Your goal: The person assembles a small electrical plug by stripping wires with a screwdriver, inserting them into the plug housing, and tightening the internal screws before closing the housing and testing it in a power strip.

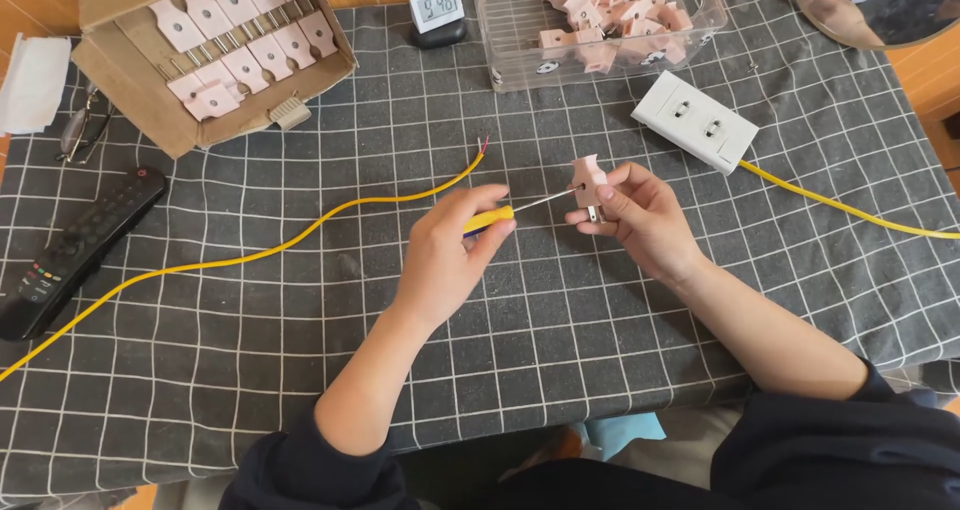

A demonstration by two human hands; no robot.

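A table (250,370) is standing under a dark grey cloth (560,320) crossed with white grid lines. Orange-brown wood (35,0) is showing beyond its far edge. Soft, even light is falling across everything.

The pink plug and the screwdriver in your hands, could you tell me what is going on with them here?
A person sits at a table covered with a dark checked cloth. The left hand holds a yellow-handled screwdriver, its tip set against a pink plug held up by the right hand. A yellow cable with a bare end lies loose on the cloth. More pink plugs sit in a cardboard box and a clear tub. A white socket block lies nearby.
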